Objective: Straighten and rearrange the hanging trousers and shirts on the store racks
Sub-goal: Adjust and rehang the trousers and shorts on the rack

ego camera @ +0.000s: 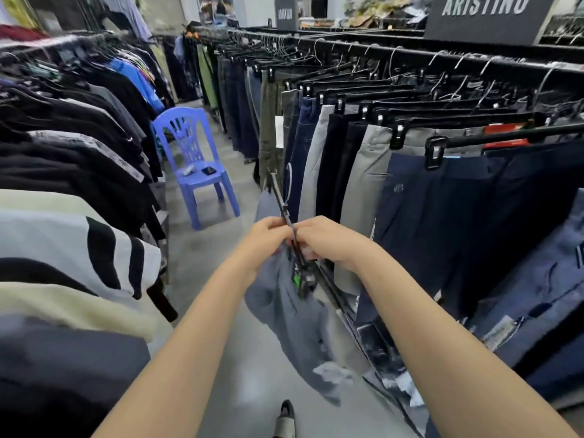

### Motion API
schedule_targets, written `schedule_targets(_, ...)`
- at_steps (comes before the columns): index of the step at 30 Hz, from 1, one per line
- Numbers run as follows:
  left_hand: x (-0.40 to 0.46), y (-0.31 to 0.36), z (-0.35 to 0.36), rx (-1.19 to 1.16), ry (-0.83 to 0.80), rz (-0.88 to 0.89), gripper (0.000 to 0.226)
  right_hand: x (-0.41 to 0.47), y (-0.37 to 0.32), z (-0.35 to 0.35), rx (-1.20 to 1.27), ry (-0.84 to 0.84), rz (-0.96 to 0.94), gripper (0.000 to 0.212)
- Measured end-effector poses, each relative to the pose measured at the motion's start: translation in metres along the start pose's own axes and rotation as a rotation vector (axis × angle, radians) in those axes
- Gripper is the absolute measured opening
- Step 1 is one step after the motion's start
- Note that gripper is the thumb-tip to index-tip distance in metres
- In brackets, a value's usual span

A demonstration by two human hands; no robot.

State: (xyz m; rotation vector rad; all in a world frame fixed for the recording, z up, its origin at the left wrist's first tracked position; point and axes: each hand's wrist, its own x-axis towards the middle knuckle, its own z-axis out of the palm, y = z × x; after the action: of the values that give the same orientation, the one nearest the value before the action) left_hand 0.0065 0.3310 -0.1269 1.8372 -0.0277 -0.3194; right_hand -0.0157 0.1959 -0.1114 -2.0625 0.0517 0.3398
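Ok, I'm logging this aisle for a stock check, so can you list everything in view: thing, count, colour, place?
hanger: one, black, clip type, off the rail, between both hands
grey-blue trousers: one pair, hanging from that hanger, mid-aisle
trouser rack: one long black rail, right side
hanging trousers: many, navy, grey, black, olive, on clip hangers along the right rack
hanging shirts: many, mostly black, also cream, blue, white with black stripes, left rack
plastic chair: one, blue, aisle centre, small items on the seat
brand sign: one, dark with pale lettering, top right
floor: grey, down the aisle
left hand: grips the hanger
right hand: grips the hanger
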Motion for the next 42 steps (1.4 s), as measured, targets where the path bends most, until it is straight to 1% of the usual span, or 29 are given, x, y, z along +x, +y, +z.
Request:
schedule_targets(2, 0.000, 0.002, -0.005, 0.032, 0.011, 0.014, 0.034, -0.002, -0.001, 0.000, 0.088, -0.027, 0.010, 0.031)
schedule_targets(4, -0.002, 0.005, -0.009, 0.062, -0.007, 0.040, 0.040, -0.003, -0.003, -0.001, 0.091, -0.036, 0.012, 0.032)
schedule_targets(6, -0.003, 0.012, -0.013, 0.124, -0.023, 0.074, 0.037, -0.006, -0.005, -0.002, 0.081, -0.042, 0.003, 0.031)
schedule_targets(8, -0.003, 0.023, -0.018, 0.269, -0.043, 0.115, 0.029, -0.011, -0.007, -0.003, 0.126, -0.069, -0.011, 0.032)
schedule_targets(11, 0.002, 0.037, -0.033, 0.511, -0.121, 0.139, 0.027, -0.016, -0.006, -0.013, 0.162, -0.089, -0.021, 0.034)
schedule_targets(13, 0.002, 0.048, -0.042, 0.688, -0.224, 0.147, 0.023, -0.018, -0.003, -0.025, 0.114, -0.043, -0.029, 0.030)
schedule_targets(15, 0.002, 0.062, -0.048, 0.803, -0.303, 0.183, 0.022, -0.019, 0.003, -0.042, 0.154, 0.083, 0.026, 0.029)
schedule_targets(18, -0.001, 0.083, -0.049, 0.777, -0.385, 0.197, 0.034, -0.024, 0.014, -0.065, 0.243, 0.246, 0.089, 0.023)
schedule_targets(20, 0.001, 0.096, -0.043, 0.785, -0.400, 0.216, 0.038, -0.031, 0.019, -0.079, 0.306, 0.324, 0.125, 0.021)
schedule_targets(21, 0.004, 0.102, -0.039, 0.792, -0.404, 0.229, 0.038, -0.035, 0.019, -0.085, 0.329, 0.354, 0.146, 0.023)
schedule_targets(24, 0.010, 0.118, -0.022, 0.807, -0.417, 0.277, 0.035, -0.050, 0.014, -0.101, 0.421, 0.355, 0.181, 0.035)
schedule_targets(27, 0.016, 0.132, -0.005, 0.808, -0.466, 0.299, 0.040, -0.063, 0.012, -0.117, 0.436, 0.383, 0.181, 0.039)
schedule_targets(31, 0.023, 0.150, 0.020, 0.792, -0.510, 0.348, 0.043, -0.073, 0.011, -0.141, 0.463, 0.427, 0.202, 0.032)
schedule_targets(33, 0.028, 0.160, 0.035, 0.761, -0.519, 0.369, 0.040, -0.077, 0.009, -0.153, 0.498, 0.454, 0.203, 0.025)
schedule_targets(37, 0.039, 0.182, 0.069, 0.702, -0.596, 0.498, 0.033, -0.089, 0.007, -0.174, 0.579, 0.542, 0.132, 0.017)
schedule_targets(40, 0.053, 0.197, 0.100, 0.612, -0.642, 0.555, 0.036, -0.097, 0.004, -0.191, 0.637, 0.624, 0.117, 0.015)
schedule_targets(42, 0.062, 0.206, 0.123, 0.539, -0.652, 0.562, 0.044, -0.099, 0.001, -0.200, 0.650, 0.665, 0.145, 0.016)
